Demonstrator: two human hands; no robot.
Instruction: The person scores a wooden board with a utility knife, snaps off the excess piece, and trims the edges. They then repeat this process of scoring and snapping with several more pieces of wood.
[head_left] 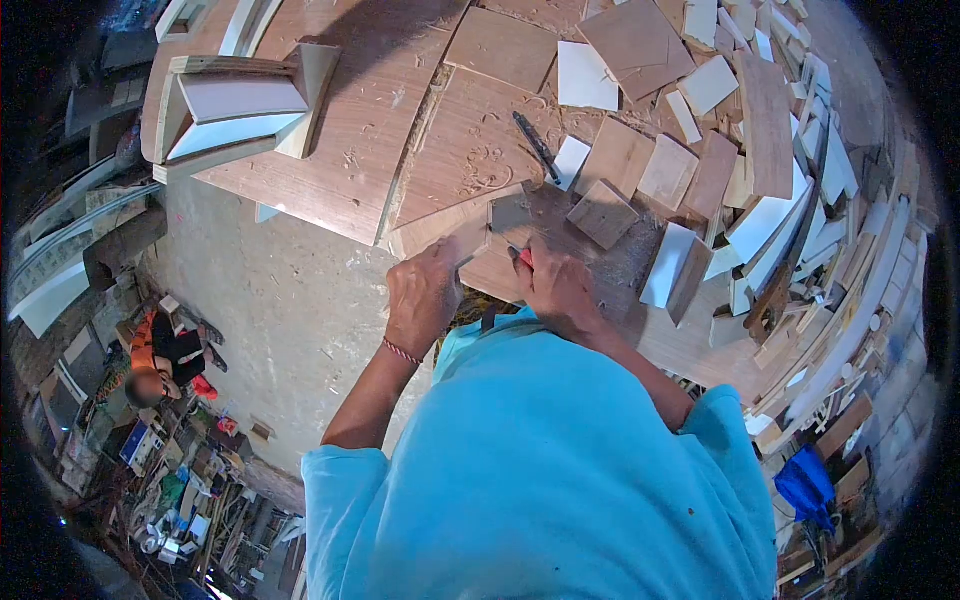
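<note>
A light wooden board (pixel 440 226) lies at the near edge of the worktable, with a darker grey block or patch at its right end. My left hand (pixel 425 292), a striped band on its wrist, is closed on the board's near edge. Beside it on the right, my right hand (pixel 556 288) is closed around a small red-handled tool (pixel 525 257). A thin tip points from the tool toward the board; its exact kind is hidden by my fingers. Just beyond lie a black pen-like tool (pixel 537 147) and a small wooden block (pixel 603 214).
Wood shavings are scattered over the plywood worktable (pixel 330 190). A white-faced wooden frame (pixel 240 105) stands at the far left. Offcuts (pixel 765 130) and a handsaw (pixel 775 300) crowd the right side. A seated person (pixel 165 350) is on the floor at left.
</note>
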